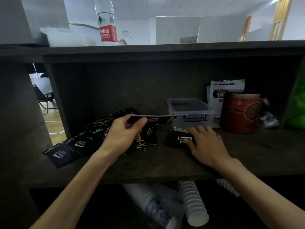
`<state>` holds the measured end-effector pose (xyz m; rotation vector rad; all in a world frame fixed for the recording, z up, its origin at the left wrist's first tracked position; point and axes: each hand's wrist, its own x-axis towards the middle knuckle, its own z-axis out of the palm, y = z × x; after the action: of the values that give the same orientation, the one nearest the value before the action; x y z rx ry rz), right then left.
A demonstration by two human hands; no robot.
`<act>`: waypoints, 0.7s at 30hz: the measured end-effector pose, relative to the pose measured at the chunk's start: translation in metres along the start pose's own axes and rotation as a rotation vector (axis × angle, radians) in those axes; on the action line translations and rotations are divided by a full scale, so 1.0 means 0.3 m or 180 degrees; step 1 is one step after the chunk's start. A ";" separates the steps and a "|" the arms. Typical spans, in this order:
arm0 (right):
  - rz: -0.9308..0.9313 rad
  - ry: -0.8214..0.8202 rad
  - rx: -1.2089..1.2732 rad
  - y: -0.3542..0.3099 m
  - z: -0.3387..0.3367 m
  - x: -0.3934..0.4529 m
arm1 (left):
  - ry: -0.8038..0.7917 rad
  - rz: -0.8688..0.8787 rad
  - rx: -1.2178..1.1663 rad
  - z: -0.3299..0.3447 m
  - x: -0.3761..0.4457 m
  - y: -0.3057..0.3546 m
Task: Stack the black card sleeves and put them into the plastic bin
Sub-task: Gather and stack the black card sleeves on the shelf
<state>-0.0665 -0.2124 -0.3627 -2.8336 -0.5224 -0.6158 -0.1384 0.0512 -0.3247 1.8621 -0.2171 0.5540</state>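
On the dark shelf (148, 164), the left hand (123, 134) is raised a little above the board, its grip closed on a single black card sleeve (153, 119): thumb on top, fingers curled beneath. That sleeve is held nearly flat and seen edge-on, its far end reaching toward the clear plastic bin (189, 109), though whether it touches the bin's near wall cannot be told.

Below and to the left of that hand, loose black card sleeves (72, 146) lie scattered and overlapping, white printing facing up, the nearest one close to the shelf's front edge.

The right hand (206, 142) lies palm down with its fingers spread and fairly straight, pressing on a small stack of black sleeves (179, 137); its grip is open, resting on the stack rather than wrapped round it. The stack sits on the shelf just in front of the bin.

The bin stands against the back of the shelf, lid off. Just to its right is a red cylindrical canister (241, 113), with a white printed packet (221, 91) behind it. A water bottle (106, 22) stands on the shelf top above, and stacked white paper cups (193, 204) lie on the level below.
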 end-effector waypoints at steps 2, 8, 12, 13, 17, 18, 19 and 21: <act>-0.0015 0.0001 0.0016 0.000 -0.001 0.000 | -0.0229 -0.0003 0.0248 0.029 0.008 0.000; -0.0047 -0.0174 0.0091 0.010 -0.011 0.001 | 0.0059 -0.0141 0.2423 0.146 0.035 -0.051; -0.0065 -0.0383 0.0174 0.024 -0.026 0.007 | 0.0010 0.0254 0.2850 0.241 0.037 -0.074; -0.0058 -0.0413 0.0191 0.024 -0.028 0.009 | -0.0105 0.0285 0.2998 0.271 0.037 -0.080; -0.0057 -0.0453 0.0140 0.020 -0.029 0.010 | -0.0359 0.0236 0.3251 0.357 0.039 -0.095; -0.0041 -0.0474 0.0101 0.019 -0.031 0.013 | -0.0354 0.0249 0.3246 0.360 0.041 -0.099; -0.0027 -0.0510 0.0038 0.016 -0.036 0.019 | -0.0357 0.0261 0.3226 0.359 0.043 -0.103; -0.0005 -0.0594 -0.0122 0.007 -0.045 0.034 | -0.0414 0.0268 0.3217 0.360 0.049 -0.108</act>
<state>-0.0619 -0.2147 -0.3463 -2.9443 -0.5487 -0.3669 -0.0835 -0.0355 -0.3735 2.8834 -0.0989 0.6621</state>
